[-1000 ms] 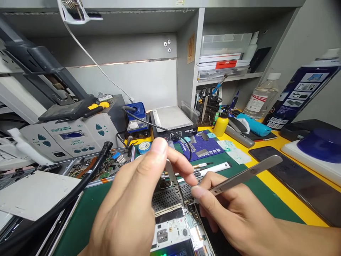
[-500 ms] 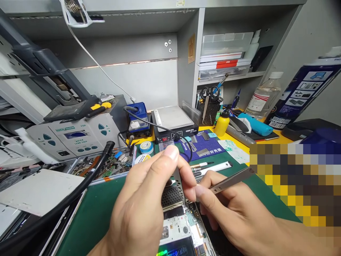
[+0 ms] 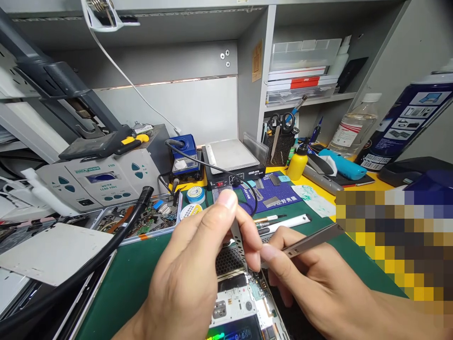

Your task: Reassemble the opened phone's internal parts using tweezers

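My left hand (image 3: 191, 274) is closed in a pinch on a thin metal tool (image 3: 238, 243) that points down at an opened device (image 3: 240, 302) with bare circuit boards. My right hand (image 3: 311, 288) is closed on steel tweezers (image 3: 307, 240), whose tips meet the device's top edge beside my left fingers. The device lies on a green mat (image 3: 138, 278) at the bottom centre. Both tool tips are partly hidden by my fingers.
A black hose (image 3: 106, 245) crosses the mat at left, next to a tray of small parts (image 3: 141, 222) and a soldering station (image 3: 102, 182). Behind stand a heating plate (image 3: 231, 160), a yellow bottle (image 3: 297, 160), a pen holder (image 3: 281, 141) and a spray can (image 3: 406, 123).
Both hands have shifted slightly right and down over the device, still pinching their tools. The view has drifted a little.
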### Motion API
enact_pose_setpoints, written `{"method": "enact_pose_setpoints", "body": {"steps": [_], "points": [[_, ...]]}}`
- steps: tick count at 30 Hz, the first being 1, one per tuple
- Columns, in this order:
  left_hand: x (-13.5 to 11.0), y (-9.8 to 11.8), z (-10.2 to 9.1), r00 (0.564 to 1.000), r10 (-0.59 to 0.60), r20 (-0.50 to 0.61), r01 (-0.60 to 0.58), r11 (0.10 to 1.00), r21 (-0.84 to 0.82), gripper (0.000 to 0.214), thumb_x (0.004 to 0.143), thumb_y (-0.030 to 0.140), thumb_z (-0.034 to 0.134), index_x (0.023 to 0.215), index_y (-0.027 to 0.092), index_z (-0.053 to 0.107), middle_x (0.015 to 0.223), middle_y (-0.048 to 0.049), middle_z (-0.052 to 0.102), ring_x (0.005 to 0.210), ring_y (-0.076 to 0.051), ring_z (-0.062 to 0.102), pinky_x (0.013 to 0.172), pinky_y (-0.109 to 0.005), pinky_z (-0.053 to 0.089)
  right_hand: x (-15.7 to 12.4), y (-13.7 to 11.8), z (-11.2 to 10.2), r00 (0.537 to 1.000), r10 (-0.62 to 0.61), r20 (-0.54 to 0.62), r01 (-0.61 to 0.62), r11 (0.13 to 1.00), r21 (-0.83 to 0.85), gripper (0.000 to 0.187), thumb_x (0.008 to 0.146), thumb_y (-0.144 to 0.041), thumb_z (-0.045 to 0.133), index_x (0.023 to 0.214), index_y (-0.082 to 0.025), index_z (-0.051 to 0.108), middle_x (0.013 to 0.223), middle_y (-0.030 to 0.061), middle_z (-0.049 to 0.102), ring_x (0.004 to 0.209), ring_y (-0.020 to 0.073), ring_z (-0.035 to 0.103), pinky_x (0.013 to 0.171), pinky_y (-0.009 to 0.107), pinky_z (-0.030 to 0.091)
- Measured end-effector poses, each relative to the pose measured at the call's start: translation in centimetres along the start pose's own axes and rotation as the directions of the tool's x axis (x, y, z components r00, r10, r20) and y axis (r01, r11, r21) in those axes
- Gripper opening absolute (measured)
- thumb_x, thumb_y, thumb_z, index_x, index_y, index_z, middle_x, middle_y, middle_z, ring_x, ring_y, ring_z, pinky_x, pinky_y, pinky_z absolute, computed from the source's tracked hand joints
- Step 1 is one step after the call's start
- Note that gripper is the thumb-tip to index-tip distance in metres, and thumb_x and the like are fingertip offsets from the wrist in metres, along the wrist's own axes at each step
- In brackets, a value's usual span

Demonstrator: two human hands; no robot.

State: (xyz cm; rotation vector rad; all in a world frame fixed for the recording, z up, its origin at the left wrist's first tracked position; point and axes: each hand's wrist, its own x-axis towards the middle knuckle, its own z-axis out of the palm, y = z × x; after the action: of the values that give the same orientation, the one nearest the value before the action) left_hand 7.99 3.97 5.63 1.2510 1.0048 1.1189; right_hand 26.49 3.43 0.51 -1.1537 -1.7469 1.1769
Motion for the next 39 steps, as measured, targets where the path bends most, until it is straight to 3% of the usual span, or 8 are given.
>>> {"method": "enact_pose_setpoints", "body": {"steps": [6, 12, 20, 33, 39], "points": [[-0.1, -0.3, -0.3, 0.999, 0.005, 0.036, -0.004, 1.000, -0.018, 0.055, 0.104, 0.061, 0.046, 0.071, 0.022, 0.069, 0.070, 0.0009, 0.066, 0.070, -0.016, 0.064, 0.077, -0.026, 0.057, 0.2, -0.5, -0.3, 0.998, -0.001, 0.057, 0.002, 1.000, -0.021, 0.035, 0.109, -0.048, 0.047, 0.085, -0.025, 0.060, 0.064, -0.0041, 0.056, 0.056, 0.0137, 0.051, 0.050, 0.026, 0.043], [-0.1, -0.3, -0.5, 0.999, 0.007, 0.052, -0.006, 1.000, -0.014, 0.056, 0.105, 0.059, 0.044, 0.073, 0.022, 0.070, 0.071, 0.0008, 0.067, 0.071, -0.016, 0.065, 0.076, -0.025, 0.057, 0.4, -0.9, -0.4, 0.998, -0.042, 0.042, 0.043, 0.999, -0.025, 0.036, 0.109, -0.042, 0.046, 0.080, -0.024, 0.058, 0.071, -0.0022, 0.059, 0.063, 0.0140, 0.057, 0.057, 0.025, 0.050], [-0.1, -0.5, -0.5, 0.999, 0.012, 0.043, -0.013, 1.000, 0.016, 0.057, 0.104, 0.063, 0.043, 0.074, 0.023, 0.070, 0.072, 0.0010, 0.067, 0.073, -0.017, 0.067, 0.078, -0.029, 0.053, 0.2, -1.6, -0.6, 0.996, -0.075, 0.048, 0.078, 0.996, -0.053, 0.031, 0.106, -0.036, 0.048, 0.082, -0.024, 0.061, 0.063, -0.0039, 0.055, 0.054, 0.0134, 0.051, 0.046, 0.024, 0.045], [-0.3, -0.4, -0.6, 0.999, -0.025, 0.039, 0.025, 1.000, 0.012, 0.060, 0.103, 0.067, 0.041, 0.075, 0.023, 0.071, 0.072, 0.0013, 0.068, 0.072, -0.017, 0.067, 0.075, -0.028, 0.053, -0.2, -1.0, -0.5, 0.997, -0.070, 0.024, 0.071, 0.996, -0.053, 0.029, 0.106, -0.037, 0.048, 0.093, -0.022, 0.067, 0.066, -0.0021, 0.059, 0.056, 0.0142, 0.055, 0.048, 0.024, 0.048], [-0.2, -0.4, -0.4, 0.999, -0.031, 0.045, 0.031, 0.999, 0.009, 0.060, 0.104, 0.066, 0.040, 0.075, 0.023, 0.070, 0.072, 0.0010, 0.068, 0.072, -0.016, 0.067, 0.077, -0.029, 0.052, 0.0, -1.6, -0.3, 0.998, -0.054, 0.024, 0.055, 0.998, -0.032, 0.029, 0.106, -0.038, 0.049, 0.088, -0.022, 0.065, 0.067, -0.0019, 0.056, 0.055, 0.0142, 0.052, 0.047, 0.024, 0.048]]}}
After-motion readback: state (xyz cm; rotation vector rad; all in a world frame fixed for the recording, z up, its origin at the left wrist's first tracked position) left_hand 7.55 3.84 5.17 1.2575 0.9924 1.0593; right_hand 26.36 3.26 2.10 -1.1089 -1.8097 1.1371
